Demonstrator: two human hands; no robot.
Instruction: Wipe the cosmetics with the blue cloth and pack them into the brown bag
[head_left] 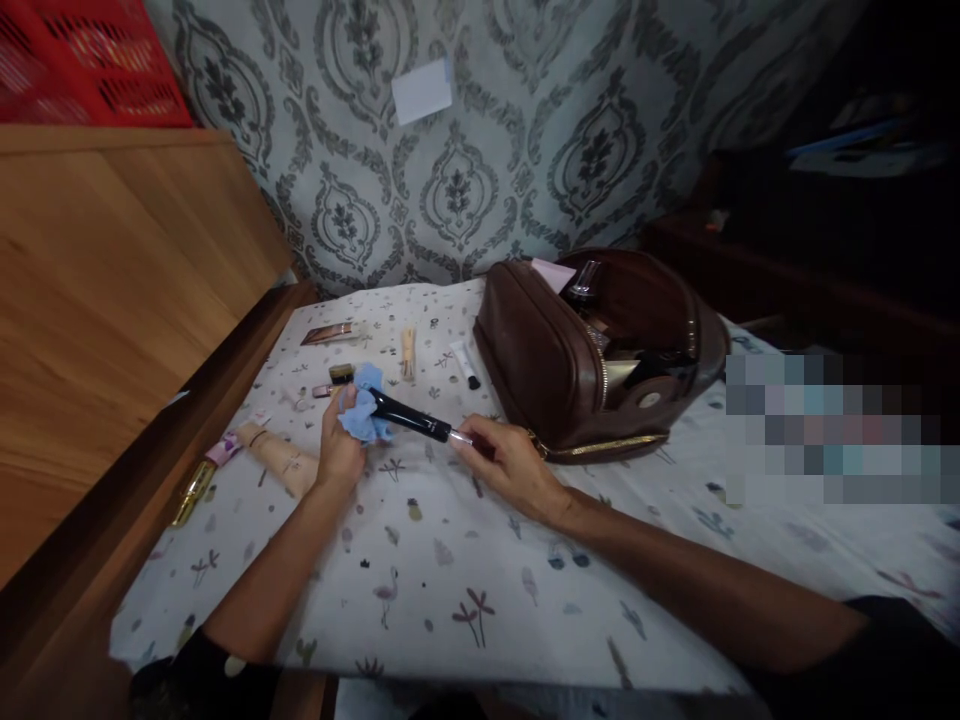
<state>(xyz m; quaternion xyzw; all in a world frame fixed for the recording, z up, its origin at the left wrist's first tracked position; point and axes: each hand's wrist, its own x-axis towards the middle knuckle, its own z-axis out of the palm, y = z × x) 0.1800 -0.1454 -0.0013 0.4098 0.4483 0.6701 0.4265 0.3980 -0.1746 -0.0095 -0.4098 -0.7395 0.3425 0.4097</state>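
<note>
A black cosmetic tube (pixel 411 415) with a shiny, clear-looking end is held between my two hands above the bed cover. My left hand (pixel 341 440) is closed around a crumpled light-blue cloth (pixel 367 408), which wraps the tube's left end. The fingers of my right hand (pixel 510 465) pinch the shiny end. Just behind the cloth lie a small dark compact-like item (pixel 341 373) and a small pinkish item (pixel 322 391). Beside my left wrist rests a beige tube (pixel 277 455). An open brown makeup bag (pixel 544 360) stands right of my hands, with cosmetics inside.
On the patterned sheet (pixel 435 620) also lie a brown tube (pixel 326 333), a beige tube (pixel 408 353), a white tube with a black cap (pixel 466 366) and a gold-and-purple bottle (pixel 202 480). A wooden panel (pixel 135 300) borders the left, with a red basket (pixel 90 65) above.
</note>
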